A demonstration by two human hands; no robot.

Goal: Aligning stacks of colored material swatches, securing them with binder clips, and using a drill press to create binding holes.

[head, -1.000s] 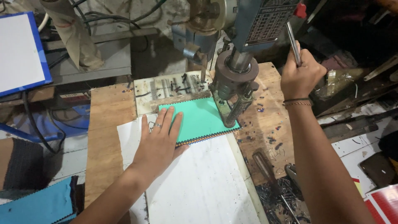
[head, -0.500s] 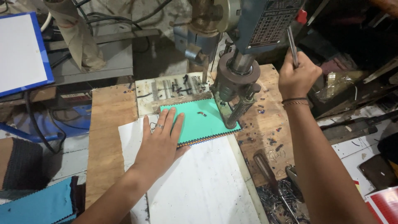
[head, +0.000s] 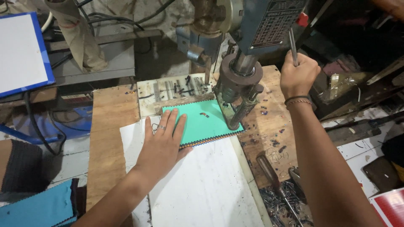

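my left hand (head: 162, 145) lies flat, fingers spread, pressing the teal stack of sheets (head: 202, 124) onto the white board (head: 202, 189) on the wooden counter (head: 109, 143); the stack's far edge sits under the drill press head (head: 237, 84); my right hand (head: 299, 75) is clamped around the metal lever (head: 292, 44); a screwdriver (head: 273, 178) lies near the counter's right edge

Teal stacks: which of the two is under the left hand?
The teal stack on the white board under the press, with the left hand flat on its near corner. The other teal stack lies untouched at the lower left.
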